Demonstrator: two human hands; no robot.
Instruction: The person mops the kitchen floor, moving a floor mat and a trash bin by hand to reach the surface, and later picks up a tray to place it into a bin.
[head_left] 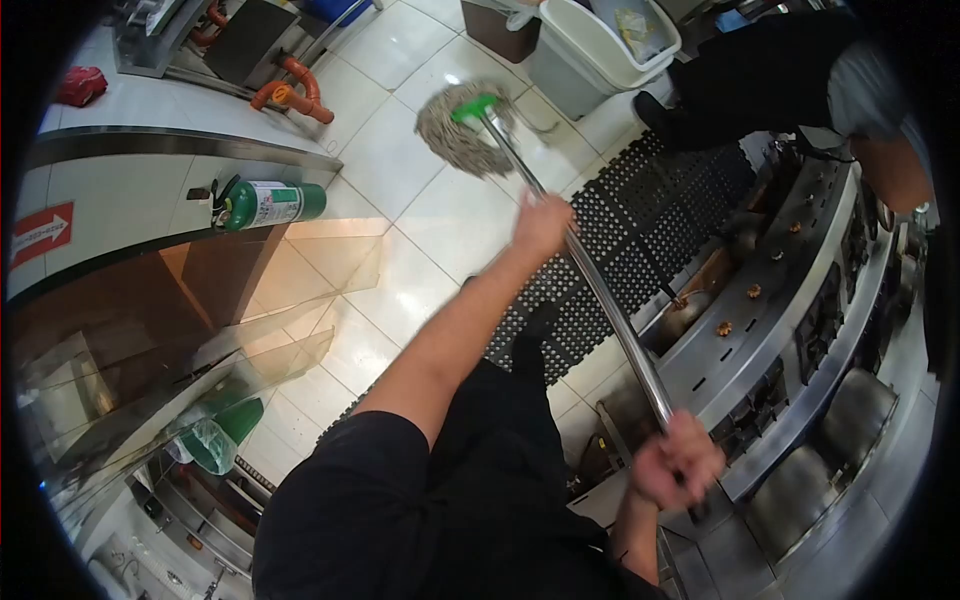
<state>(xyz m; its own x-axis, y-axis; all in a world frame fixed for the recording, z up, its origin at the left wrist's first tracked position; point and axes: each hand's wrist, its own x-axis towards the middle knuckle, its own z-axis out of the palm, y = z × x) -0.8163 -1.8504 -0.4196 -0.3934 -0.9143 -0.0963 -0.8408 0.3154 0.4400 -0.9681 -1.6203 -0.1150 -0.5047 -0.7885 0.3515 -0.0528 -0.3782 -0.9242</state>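
Observation:
A string mop (465, 130) with a green clamp rests on the white tiled floor, its grey strands spread out. From the clamp a shiny metal handle (615, 305) slants down toward me on the right. My left hand (545, 225) is closed round the upper part of this handle, nearer the mop head. Close to the handle's near end, my right hand (680, 460) is wrapped about it, beside the stove front.
A perforated black rubber mat (640, 215) lies along the stove (745, 330). Another person (780, 85) stands at upper right, near a pale bin (575, 75). A green fire extinguisher (270, 204) hangs on the left wall, and a green bin (225, 435) stands lower left.

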